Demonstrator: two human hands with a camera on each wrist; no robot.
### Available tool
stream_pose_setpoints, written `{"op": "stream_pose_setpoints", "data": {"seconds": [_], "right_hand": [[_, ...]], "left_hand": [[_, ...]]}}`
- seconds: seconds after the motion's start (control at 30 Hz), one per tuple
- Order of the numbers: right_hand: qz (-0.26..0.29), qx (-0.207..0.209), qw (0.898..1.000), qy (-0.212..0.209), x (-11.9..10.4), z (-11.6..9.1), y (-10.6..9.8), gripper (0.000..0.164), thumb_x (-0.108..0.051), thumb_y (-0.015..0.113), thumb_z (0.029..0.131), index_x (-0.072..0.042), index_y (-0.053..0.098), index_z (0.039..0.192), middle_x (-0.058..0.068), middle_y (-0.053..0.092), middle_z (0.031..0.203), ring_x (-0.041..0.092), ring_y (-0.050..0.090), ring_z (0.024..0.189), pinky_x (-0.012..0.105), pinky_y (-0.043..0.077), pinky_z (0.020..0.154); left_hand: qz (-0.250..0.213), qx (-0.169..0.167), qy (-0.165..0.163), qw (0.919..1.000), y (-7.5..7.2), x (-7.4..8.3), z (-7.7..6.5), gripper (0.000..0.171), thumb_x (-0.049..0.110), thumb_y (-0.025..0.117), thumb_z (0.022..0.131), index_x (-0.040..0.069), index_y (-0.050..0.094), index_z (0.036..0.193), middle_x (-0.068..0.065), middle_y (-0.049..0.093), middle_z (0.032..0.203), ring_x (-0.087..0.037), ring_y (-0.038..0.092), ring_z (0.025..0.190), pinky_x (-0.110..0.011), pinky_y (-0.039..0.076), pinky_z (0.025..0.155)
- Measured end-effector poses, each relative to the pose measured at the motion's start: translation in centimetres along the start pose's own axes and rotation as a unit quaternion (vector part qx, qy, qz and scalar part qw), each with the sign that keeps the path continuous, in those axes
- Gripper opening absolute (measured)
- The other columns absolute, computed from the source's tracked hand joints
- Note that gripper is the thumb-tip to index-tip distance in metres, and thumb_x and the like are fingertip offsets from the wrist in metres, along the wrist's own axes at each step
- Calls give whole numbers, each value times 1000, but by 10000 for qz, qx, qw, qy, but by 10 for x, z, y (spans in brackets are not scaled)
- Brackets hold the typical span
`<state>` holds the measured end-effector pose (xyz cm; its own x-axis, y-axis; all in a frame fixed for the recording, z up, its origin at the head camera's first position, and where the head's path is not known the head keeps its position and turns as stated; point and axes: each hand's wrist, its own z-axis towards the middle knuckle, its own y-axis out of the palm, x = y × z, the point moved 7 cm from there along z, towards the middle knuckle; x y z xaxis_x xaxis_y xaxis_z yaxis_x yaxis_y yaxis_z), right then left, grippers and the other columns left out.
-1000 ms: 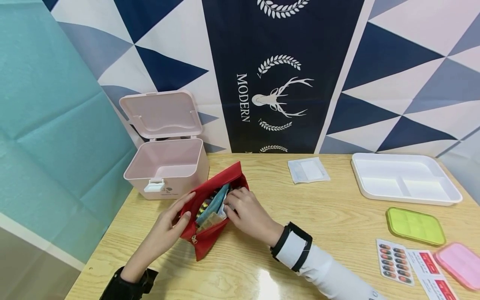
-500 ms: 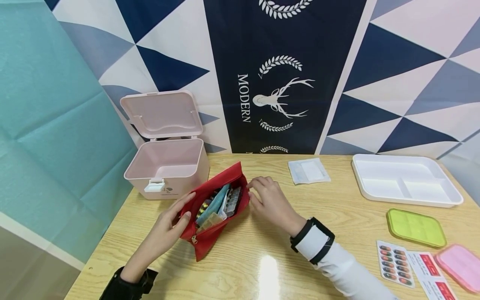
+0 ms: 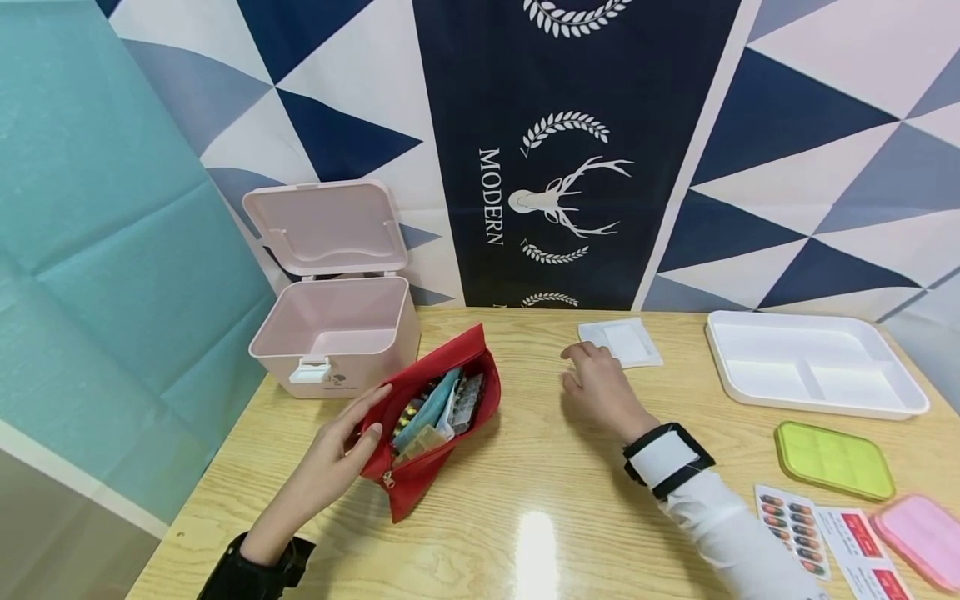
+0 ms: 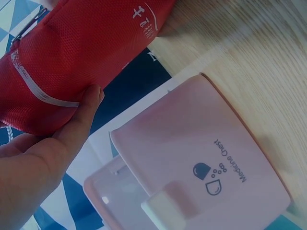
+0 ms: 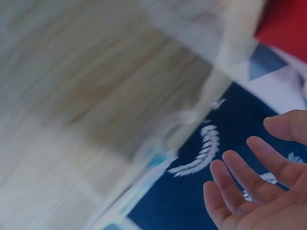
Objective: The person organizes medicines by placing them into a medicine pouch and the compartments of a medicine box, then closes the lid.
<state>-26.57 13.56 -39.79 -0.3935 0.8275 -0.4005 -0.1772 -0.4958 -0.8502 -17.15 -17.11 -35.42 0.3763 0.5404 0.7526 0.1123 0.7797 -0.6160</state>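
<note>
My left hand (image 3: 337, 450) grips the side of a red zip pouch (image 3: 416, 492), which gapes upward on the table. Inside the pouch stand a teal packet (image 3: 429, 414), a grey blister pack (image 3: 468, 402) and a translucent amber piece (image 3: 420, 443). The left wrist view has the thumb lying along the pouch's outer wall (image 4: 96, 43). Over the table to the right of the pouch, my right hand (image 3: 603, 396) holds nothing, its fingers loosely spread. Its fingertips overlap the corner of a flat white packet (image 3: 633, 343) in the head view.
Behind the pouch stands a pink medicine chest (image 3: 352, 371) with its lid (image 3: 330, 229) raised. On the right are a white divided tray (image 3: 765, 367), a green pill case (image 3: 832, 458), a pink case (image 3: 922, 533), a capsule blister (image 3: 772, 512) and a red-and-white packet (image 3: 858, 533).
My right hand has come out of the pouch and moved right toward the flat white packet, uncovering the grey blister pack. My left hand and the pouch have stayed put.
</note>
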Motion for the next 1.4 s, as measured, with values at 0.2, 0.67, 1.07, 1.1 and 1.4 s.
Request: {"op": "stream_pose_setpoints", "data": {"seconds": [0.2,0.67,1.07,1.1,1.4], "right_hand": [[-618,-315,9971,296,33,-2,2,34,-3,58,79,8,52,111,32,51,112,51,45,94,62,45,70],[-1079,-1065,9861,677,73,9,3,49,0,56,74,13,42,119,41,38,120,59,33,107,72,36,81],[-1316,-1685,9741,739,90,17,12,46,-17,54,84,10,44,119,37,46,109,52,43,95,66,41,77],[-1416,-1655,9737,663,89,17,11,43,-16,54,84,10,45,117,36,48,107,51,44,93,65,41,76],[-1802,-1047,9778,202,79,16,3,24,-9,53,85,6,54,104,32,56,88,46,48,74,61,44,65]], "left_hand": [[-9,-13,-38,10000,0,-1,0,44,8,47,93,13,40,136,-17,41,139,-30,49,113,-50,51,83],[33,42,44,10000,-1,-3,0,44,7,47,93,12,41,135,-16,43,138,-28,51,111,-49,52,82],[20,-20,-21,10000,-1,-3,0,43,9,47,93,13,41,136,-16,43,138,-28,50,111,-48,52,82],[13,-22,-31,10000,-1,-4,0,44,9,47,93,13,41,136,-16,43,138,-28,50,111,-48,52,82],[-4,-37,-48,10000,-1,-4,1,44,8,47,93,13,40,136,-16,42,138,-29,50,111,-48,52,83]]}}
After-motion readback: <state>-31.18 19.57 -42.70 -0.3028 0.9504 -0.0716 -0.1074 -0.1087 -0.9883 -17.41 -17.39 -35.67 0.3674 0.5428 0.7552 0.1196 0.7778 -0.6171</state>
